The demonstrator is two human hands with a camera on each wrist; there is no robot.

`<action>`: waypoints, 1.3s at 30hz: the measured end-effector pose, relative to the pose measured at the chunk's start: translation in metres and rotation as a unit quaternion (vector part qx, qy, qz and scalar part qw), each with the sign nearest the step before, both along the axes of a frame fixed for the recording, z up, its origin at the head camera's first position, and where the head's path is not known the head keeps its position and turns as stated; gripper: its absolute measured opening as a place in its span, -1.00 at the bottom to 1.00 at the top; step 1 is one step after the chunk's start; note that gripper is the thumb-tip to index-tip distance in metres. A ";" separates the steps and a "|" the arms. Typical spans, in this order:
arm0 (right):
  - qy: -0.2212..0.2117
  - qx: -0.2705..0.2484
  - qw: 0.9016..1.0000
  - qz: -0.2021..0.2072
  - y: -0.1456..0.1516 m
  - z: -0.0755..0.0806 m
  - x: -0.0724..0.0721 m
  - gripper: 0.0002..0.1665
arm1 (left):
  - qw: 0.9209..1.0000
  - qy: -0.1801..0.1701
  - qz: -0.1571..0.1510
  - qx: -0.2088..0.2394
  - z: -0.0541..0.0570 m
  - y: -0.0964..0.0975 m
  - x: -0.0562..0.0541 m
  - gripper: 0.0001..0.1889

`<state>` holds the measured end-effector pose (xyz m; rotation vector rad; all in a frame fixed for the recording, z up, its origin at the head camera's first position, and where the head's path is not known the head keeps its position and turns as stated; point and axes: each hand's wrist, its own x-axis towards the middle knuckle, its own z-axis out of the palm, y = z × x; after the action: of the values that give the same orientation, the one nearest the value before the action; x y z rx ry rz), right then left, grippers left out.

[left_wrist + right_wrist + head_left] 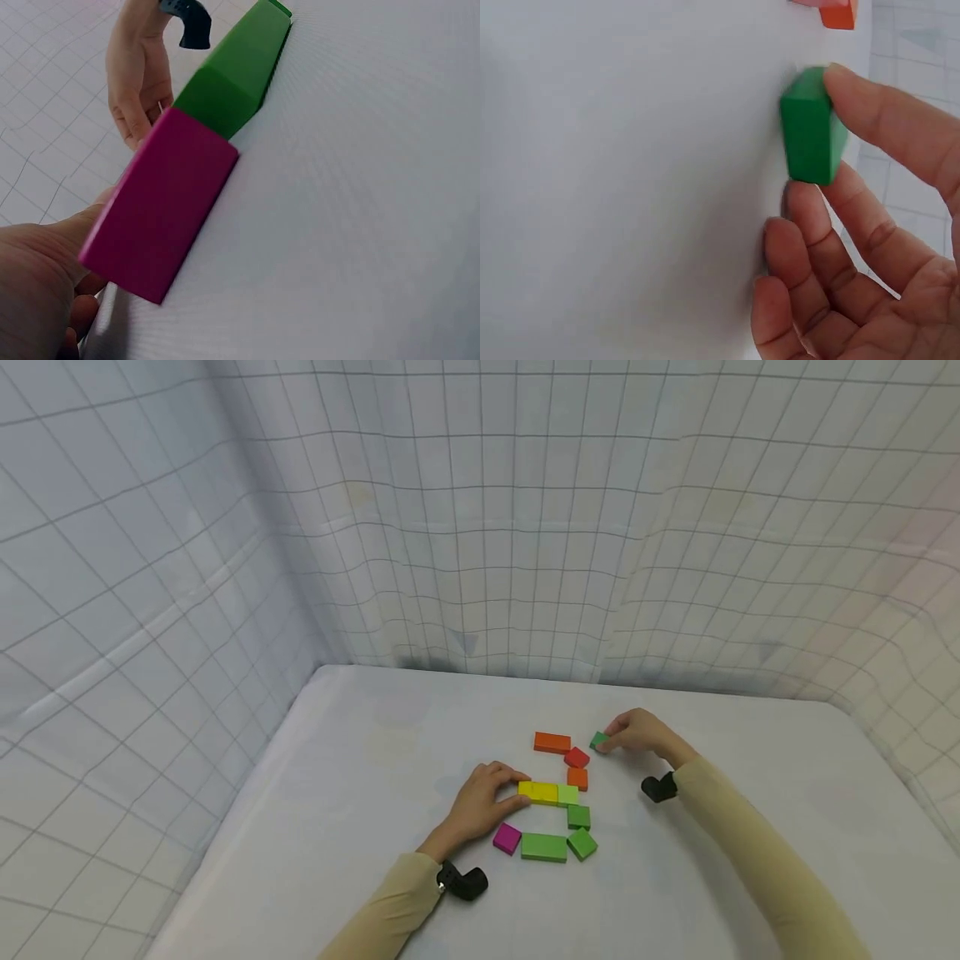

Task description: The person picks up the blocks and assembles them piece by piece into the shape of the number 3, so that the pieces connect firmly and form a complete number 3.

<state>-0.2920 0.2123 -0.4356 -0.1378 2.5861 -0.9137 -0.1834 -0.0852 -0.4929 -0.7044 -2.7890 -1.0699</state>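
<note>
In the head view my right hand (639,732) pinches a small dark green block (598,741) at the far right of a curved row of coloured blocks. The right wrist view shows thumb and fingers on opposite sides of that green block (808,139), low by the white surface. My left hand (480,797) grips the left end of a yellow block (542,792) between thumb and fingers. A light green block (567,795) touches the yellow one's right end. Below the left hand lies a magenta block (507,838), large in the left wrist view.
Above lie a long orange block (552,742), a red block (577,757) and a small orange block (577,778). Below are a green block (578,817), a tilted green block (582,843) and a long green block (543,847). Gridded white curtains (480,527) surround the white table (360,718).
</note>
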 end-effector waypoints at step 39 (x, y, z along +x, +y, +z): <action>-0.107 -0.047 0.983 0.141 -0.108 -0.001 -0.067 -0.68 | 1.000 -0.001 -0.007 -0.003 -0.001 -0.002 -0.003 -0.65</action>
<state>-0.3595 0.1039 -0.4367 -0.3978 2.2547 -0.8911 -0.1860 -0.0868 -0.4943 -0.7260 -2.7928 -1.0666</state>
